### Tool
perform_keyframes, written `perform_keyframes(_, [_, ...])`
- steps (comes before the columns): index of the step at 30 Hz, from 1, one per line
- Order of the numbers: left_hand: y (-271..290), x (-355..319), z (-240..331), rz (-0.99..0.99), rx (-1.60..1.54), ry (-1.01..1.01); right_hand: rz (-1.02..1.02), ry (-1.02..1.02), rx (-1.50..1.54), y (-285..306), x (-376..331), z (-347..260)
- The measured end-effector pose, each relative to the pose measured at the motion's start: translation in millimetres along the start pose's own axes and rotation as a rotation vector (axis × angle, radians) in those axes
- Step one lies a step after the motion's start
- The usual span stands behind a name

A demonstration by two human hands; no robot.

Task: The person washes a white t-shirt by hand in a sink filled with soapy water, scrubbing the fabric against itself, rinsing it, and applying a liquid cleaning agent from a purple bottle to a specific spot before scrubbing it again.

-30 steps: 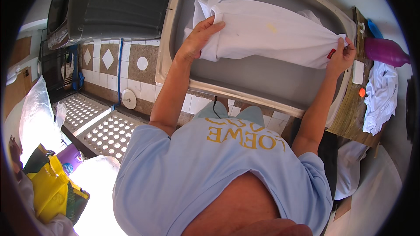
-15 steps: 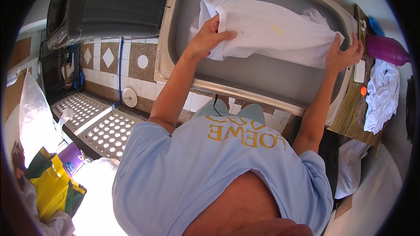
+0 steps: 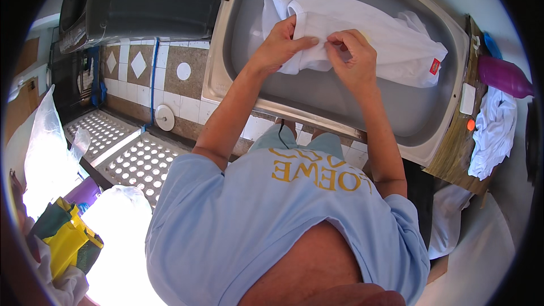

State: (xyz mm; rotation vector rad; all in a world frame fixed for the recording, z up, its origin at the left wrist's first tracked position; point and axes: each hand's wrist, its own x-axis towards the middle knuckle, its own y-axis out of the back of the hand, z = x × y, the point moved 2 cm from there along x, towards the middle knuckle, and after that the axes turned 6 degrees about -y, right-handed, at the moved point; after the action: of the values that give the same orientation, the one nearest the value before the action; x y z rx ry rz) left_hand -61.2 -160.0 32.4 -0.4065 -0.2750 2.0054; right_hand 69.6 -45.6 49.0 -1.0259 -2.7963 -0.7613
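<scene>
A wet white garment (image 3: 391,45) lies stretched across a grey basin (image 3: 211,88) of cloudy water. Its right end carries a small red label (image 3: 434,66). My left hand (image 3: 280,48) grips the banded left edge, thumb on top and fingers inside the opening. Close beside that thumb, my right hand (image 3: 354,59) is closed in a pinch at the cloth. Just past its knuckles a trace of a yellowish stain shows; the hand covers the rest.
A wooden board (image 3: 453,161) right of the basin holds a purple bottle (image 3: 504,76), a bunched white cloth (image 3: 490,130), a white bar-like block (image 3: 467,98) and an orange cap (image 3: 471,125). A black appliance (image 3: 153,3) stands left. A yellow-green bag (image 3: 65,238) sits lower left.
My right hand has left the garment's right end and come left to a spot near my left hand, uncovering the red label. My left hand keeps its grip on the edge.
</scene>
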Motion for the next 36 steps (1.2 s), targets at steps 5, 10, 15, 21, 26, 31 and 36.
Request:
perform_keyframes(5, [2, 1, -3, 0.001, 0.020, 0.002, 0.000, -0.322, 0.298, 9, -3, 19])
perform_keyframes(10, [2, 3, -1, 0.006, 0.031, -0.009, 0.114, -0.402, 0.376, 77, -28, -11])
perform_keyframes(15, [6, -3, 3, 0.001, -0.142, 0.047, -0.136, -0.335, 0.495, 174, -121, -52])
perform_keyframes(21, [-2, 4, 6, -0.013, -0.074, 0.015, -0.035, -1.384, 0.422, 165, -372, 43])
perform_keyframes(26, [5, -8, 3, 0.114, 0.207, 0.039, -0.414, -0.987, -0.360, 151, -339, 10])
perform_keyframes(31, [-15, -9, 53, 0.303, 1.273, -0.165, -0.443, -0.902, -0.238, 179, -179, -31])
perform_keyframes(36, [-40, 36, 50, 0.226, 1.327, -0.837, 0.096, -0.331, -0.634, 191, -52, 16])
